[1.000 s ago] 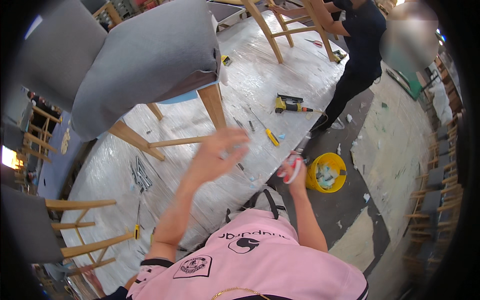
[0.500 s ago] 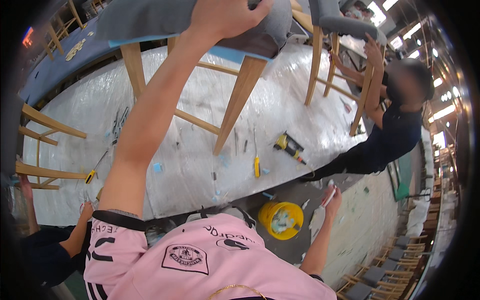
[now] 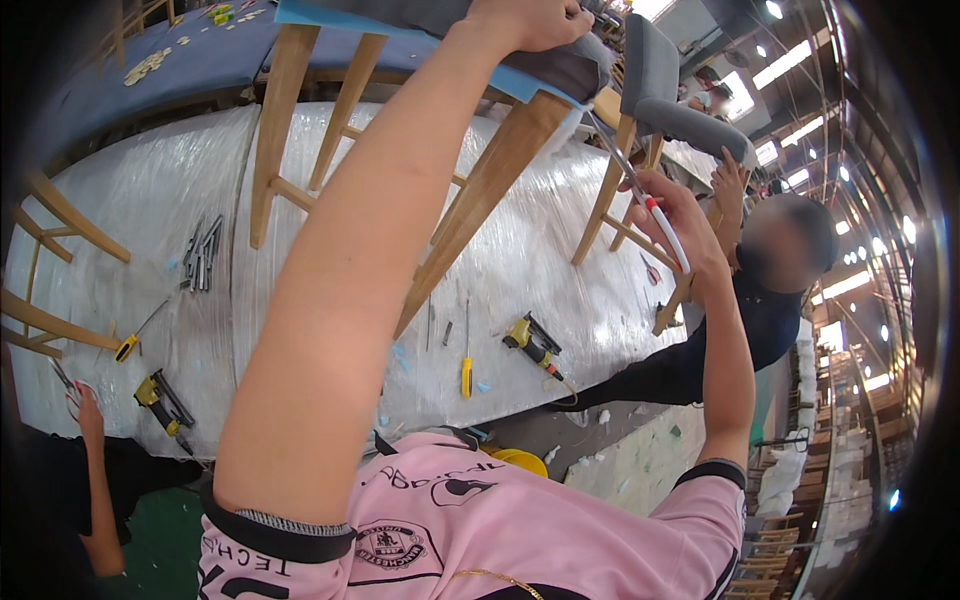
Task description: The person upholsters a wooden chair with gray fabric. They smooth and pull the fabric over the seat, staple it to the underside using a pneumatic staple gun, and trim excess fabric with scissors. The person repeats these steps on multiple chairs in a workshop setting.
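Observation:
My left arm reaches up to a chair (image 3: 490, 190) with wooden legs, a grey padded seat and blue lining under its edge. My left hand (image 3: 530, 22) grips the seat's dark cloth with bent fingers. In my right hand (image 3: 672, 205) are scissors (image 3: 667, 232) with white and red handles. Their blades point up and left, with the tips near the seat's right corner; whether they touch the cloth I cannot tell. The top of the chair lies outside the picture.
A plastic-covered table (image 3: 330, 330) bears a staple gun (image 3: 533, 340), a second staple gun (image 3: 163, 408), a yellow-handled screwdriver (image 3: 467, 375) and metal rods (image 3: 203, 253). At right a co-worker (image 3: 770, 300) handles another grey chair (image 3: 650, 80). At left another person's hand (image 3: 88, 408) holds scissors.
My right hand has risen from beside the yellow bucket to the seat corner, bringing the scissors along. My left hand stays on the seat. The view has shifted, and the bucket is now mostly hidden.

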